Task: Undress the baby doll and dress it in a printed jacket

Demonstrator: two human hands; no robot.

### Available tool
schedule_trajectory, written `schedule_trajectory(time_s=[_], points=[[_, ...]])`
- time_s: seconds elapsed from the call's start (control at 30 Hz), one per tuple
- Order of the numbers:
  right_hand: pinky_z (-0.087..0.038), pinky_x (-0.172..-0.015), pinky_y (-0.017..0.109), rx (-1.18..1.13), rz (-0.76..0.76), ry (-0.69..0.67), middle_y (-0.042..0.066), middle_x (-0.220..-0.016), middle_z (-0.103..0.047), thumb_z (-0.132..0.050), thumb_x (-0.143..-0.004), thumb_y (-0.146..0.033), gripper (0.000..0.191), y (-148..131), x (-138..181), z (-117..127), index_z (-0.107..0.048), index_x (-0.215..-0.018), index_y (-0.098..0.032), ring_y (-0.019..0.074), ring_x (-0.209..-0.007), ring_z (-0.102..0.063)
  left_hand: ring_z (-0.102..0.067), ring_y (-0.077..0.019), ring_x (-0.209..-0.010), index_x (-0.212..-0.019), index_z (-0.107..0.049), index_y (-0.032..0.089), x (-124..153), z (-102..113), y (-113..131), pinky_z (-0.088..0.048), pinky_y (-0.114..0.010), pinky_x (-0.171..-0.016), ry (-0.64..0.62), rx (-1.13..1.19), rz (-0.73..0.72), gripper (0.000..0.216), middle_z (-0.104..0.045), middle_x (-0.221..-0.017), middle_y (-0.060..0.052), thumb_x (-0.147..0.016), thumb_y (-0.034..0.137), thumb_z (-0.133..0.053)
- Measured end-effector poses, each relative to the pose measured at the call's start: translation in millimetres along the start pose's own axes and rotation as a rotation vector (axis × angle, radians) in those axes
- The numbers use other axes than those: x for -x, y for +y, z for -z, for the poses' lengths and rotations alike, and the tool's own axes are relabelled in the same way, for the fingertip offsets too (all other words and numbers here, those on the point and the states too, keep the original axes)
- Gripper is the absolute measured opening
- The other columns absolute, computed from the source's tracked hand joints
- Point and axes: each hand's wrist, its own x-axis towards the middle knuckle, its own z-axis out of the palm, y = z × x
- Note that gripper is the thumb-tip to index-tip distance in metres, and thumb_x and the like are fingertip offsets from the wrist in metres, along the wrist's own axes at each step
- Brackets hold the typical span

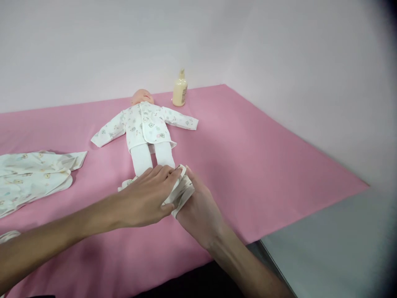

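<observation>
A baby doll (145,128) lies on its back on a pink sheet (248,157), dressed in a white printed top and white leggings. Both my hands meet at the doll's feet. My left hand (145,198) and my right hand (198,207) each grip a bunched cream-white garment (182,192) around the doll's foot on the right; my right thumb is hooked into its opening. The doll's foot is hidden inside the cloth.
A cream lotion bottle (180,89) stands beyond the doll's head, next to the wall. A second printed garment (34,176) lies crumpled at the left. The sheet ends at a grey surface (325,244) on the right.
</observation>
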Motion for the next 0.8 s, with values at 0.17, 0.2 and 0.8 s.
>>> schedule_trajectory(time_s=[0.17, 0.2, 0.8], points=[[-0.048, -0.095, 0.036, 0.004, -0.021, 0.009, 0.003, -0.098, -0.073, -0.063, -0.088, -0.05, 0.035, 0.2, -0.2, 4.6, -0.068, -0.107, -0.021, 0.0211, -0.108, -0.065, -0.059, -0.0257, -0.119, -0.142, -0.037, 0.022, 1.9, 1.1, 7.9, -0.054, -0.033, -0.084, 0.019, 0.05, 0.025, 0.061, -0.056, -0.134, -0.011, -0.087, 0.039, -0.056], [-0.048, -0.095, 0.035, -0.002, -0.021, 0.006, 0.002, -0.097, -0.072, -0.063, -0.089, -0.05, 0.034, -0.2, -0.1, 4.5, -0.068, -0.106, -0.021, 0.0207, -0.107, -0.065, -0.062, -0.0242, -0.112, -0.141, -0.038, 0.023, 1.0, -0.3, 8.6, -0.055, -0.032, -0.079, 0.06, 0.048, 0.044, 0.058, -0.059, -0.128, -0.01, -0.087, 0.037, -0.055], [-0.05, -0.095, 0.025, -0.129, -0.045, 0.054, -0.001, -0.103, -0.073, -0.063, -0.088, -0.032, 0.021, -2.8, -1.5, 9.2, -0.068, -0.107, -0.023, 0.0133, -0.107, -0.065, -0.066, -0.0224, -0.091, -0.133, -0.047, 0.027, -7.5, 0.2, -1.2, -0.047, -0.029, -0.062, -0.083, 0.446, 0.39, 0.052, -0.065, -0.117, -0.006, -0.082, 0.033, -0.056]])
